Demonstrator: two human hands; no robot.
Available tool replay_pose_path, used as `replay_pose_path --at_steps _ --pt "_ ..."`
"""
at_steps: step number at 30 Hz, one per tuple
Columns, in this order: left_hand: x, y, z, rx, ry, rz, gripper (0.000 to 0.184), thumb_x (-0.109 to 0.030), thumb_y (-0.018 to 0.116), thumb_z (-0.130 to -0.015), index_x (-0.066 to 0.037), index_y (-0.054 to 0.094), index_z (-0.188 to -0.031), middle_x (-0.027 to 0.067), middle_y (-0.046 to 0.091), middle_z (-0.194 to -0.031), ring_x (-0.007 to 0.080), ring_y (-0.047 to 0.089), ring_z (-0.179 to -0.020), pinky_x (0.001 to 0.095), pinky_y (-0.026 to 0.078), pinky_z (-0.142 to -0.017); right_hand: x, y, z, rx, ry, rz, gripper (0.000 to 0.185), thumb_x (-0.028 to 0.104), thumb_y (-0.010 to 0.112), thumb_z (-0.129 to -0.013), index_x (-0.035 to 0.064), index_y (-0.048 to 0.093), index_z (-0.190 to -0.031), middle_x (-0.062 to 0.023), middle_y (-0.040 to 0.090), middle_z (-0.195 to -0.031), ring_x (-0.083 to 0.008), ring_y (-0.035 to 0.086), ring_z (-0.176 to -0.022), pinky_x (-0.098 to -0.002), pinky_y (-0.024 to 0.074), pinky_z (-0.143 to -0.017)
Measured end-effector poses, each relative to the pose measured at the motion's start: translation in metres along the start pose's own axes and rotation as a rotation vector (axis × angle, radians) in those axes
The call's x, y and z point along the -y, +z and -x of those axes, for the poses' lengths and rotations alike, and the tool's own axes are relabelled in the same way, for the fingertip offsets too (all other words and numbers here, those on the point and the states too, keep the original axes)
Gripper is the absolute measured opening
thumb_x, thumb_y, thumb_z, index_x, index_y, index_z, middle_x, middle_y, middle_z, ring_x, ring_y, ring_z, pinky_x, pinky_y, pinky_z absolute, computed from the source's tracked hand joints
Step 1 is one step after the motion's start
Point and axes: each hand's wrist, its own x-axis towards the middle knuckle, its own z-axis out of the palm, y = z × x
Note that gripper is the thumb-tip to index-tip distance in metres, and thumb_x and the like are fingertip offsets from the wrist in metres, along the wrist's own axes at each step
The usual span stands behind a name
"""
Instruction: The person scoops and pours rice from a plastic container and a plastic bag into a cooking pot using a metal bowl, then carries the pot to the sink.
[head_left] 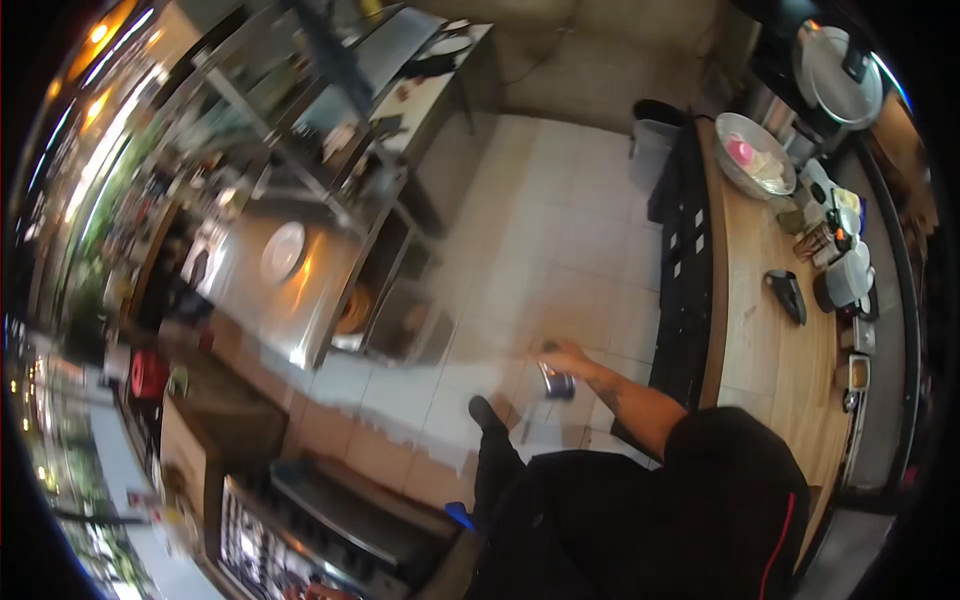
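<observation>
My right hand (567,359) reaches forward over the tiled floor, with its fingers closed around a small container (556,384). The container has a shiny pale side and a dark blue part; its exact kind is too blurred to tell. A dark end shows above the fingers. My left hand cannot be made out in this view. A wooden counter (755,345) runs along the right, apart from my right hand. On it lies a black handheld device (787,296).
A large metal bowl (730,125) holds a pink item and pale stuff. Several bottles and containers (848,275) line the counter's back. A bin (652,145) stands beyond. At left are a steel table (318,325) with a white plate (284,251), and a stove (270,540).
</observation>
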Motion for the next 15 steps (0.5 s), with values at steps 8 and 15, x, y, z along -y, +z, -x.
replay_pose_path --at_steps 8,15 --pt "-0.323 0.34 -0.01 1.103 0.65 0.724 0.042 -0.014 0.075 -0.087 0.001 0.061 -0.125 0.0205 0.065 -0.122 0.0345 0.068 -0.1 0.0409 0.056 -0.084 -0.117 -0.096 0.037 -0.201 0.653 0.361 0.05 0.051 0.078 -0.082 0.0071 0.076 -0.106 -0.0184 0.074 -0.093 -0.0367 0.07 -0.096 -0.0452 0.0566 -0.086" --pt "-0.74 0.499 0.07 1.366 1.581 0.276 0.025 -0.03 0.071 -0.075 -0.006 0.076 -0.078 0.0171 0.074 -0.082 0.0353 0.072 -0.085 0.0477 0.057 -0.072 -0.087 -0.173 -0.214 -0.117 0.514 0.03 0.045 0.043 0.076 -0.084 0.0069 0.074 -0.11 -0.0166 0.072 -0.098 -0.0357 0.069 -0.097 -0.0509 0.0569 -0.084"
